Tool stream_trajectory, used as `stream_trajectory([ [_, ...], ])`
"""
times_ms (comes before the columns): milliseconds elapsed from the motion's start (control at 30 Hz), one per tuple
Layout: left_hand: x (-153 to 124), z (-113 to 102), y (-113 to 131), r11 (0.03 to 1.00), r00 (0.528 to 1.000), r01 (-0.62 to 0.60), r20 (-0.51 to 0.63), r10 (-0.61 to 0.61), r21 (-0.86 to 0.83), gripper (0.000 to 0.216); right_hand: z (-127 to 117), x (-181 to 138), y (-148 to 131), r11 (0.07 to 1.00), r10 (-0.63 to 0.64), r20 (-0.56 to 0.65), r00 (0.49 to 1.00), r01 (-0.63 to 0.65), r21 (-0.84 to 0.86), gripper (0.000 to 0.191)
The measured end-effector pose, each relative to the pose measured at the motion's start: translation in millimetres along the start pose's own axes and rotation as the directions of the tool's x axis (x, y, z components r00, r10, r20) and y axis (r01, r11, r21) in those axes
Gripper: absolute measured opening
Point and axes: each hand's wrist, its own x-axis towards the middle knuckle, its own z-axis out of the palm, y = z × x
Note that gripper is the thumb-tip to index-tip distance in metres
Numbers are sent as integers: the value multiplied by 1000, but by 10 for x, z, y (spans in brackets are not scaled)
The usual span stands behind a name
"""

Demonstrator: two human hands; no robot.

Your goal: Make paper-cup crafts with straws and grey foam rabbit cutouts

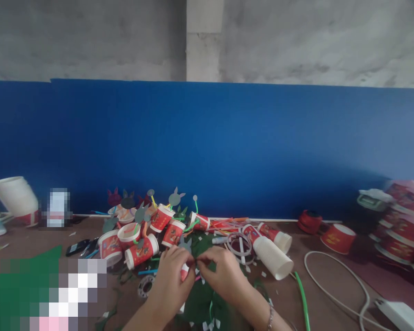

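My left hand point(174, 273) is closed around a small red-and-white paper cup point(184, 272), mostly hidden by the fingers. Thumb and fingers of my right hand point(224, 269) are pinched together close to the left fingertips; whatever they hold is too small to make out. Just behind the left fingers shows a grey paper animal-head cutout point(185, 244). Dark green paper point(202, 303) with white scraps lies under both hands. Left of them, red paper cups point(142, 252) with straws and animal-head cutouts are heaped together.
A tape roll point(146, 286) lies beside my left forearm. Stacked white cups point(274, 257), loose straws point(229, 224) and a clear ring-shaped roll point(239, 245) are to the right. Farther right are a white cable point(334, 255) and large red tubs point(409, 236). A blue partition point(227, 147) closes the back.
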Motion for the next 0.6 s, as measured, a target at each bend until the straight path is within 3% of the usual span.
stream_trajectory([
  [233,10,9,-4,996,1000,3,22,-1,-89,13,5,4,19,999,-2,-20,1000,1,-51,15],
  [367,31,8,-10,967,992,129,30,-125,-218,13,-27,47,125,973,64,-47,997,-73,-217,14],
  [500,50,-23,1,857,952,305,105,-288,-415,16,-71,66,277,866,243,94,965,-172,-470,20],
  [567,60,-20,-13,792,931,361,146,-334,-492,19,-79,53,297,859,257,156,954,-152,-489,13],
  [600,64,-11,-28,760,922,383,162,-352,-525,19,-78,44,284,884,218,167,962,-123,-450,19],
])
